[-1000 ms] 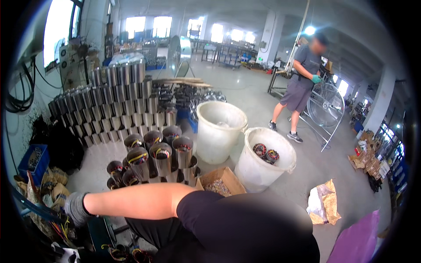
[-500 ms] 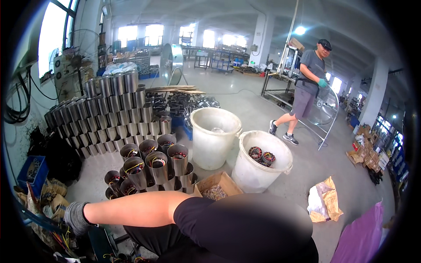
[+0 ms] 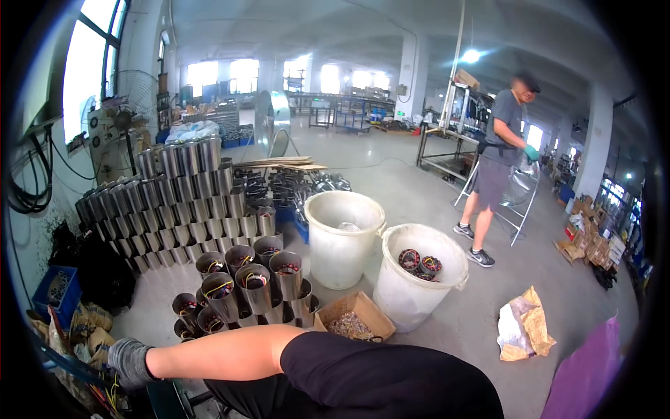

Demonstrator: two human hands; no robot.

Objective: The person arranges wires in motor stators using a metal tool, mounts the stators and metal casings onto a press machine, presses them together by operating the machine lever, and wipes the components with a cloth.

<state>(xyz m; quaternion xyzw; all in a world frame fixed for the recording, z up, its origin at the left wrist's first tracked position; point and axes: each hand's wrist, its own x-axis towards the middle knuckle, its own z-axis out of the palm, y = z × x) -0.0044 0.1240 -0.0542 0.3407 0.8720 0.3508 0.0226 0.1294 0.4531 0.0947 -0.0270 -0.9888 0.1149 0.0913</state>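
Gloved, my left hand point(image 3: 129, 361) reaches low toward tangled yellow and dark wires point(image 3: 112, 397); whether it grips them I cannot tell. Beyond stand stacked grey metal cylinders point(image 3: 244, 286), upright so their wound cores show, beside two white plastic buckets point(image 3: 342, 244).

Co-worker point(image 3: 499, 164) now upright by the rack point(image 3: 457, 140) — view tilted higher.

Two white buckets point(image 3: 342, 241) stand beside stacked metal cylinders point(image 3: 174, 202); a person point(image 3: 499, 164) stands beyond.
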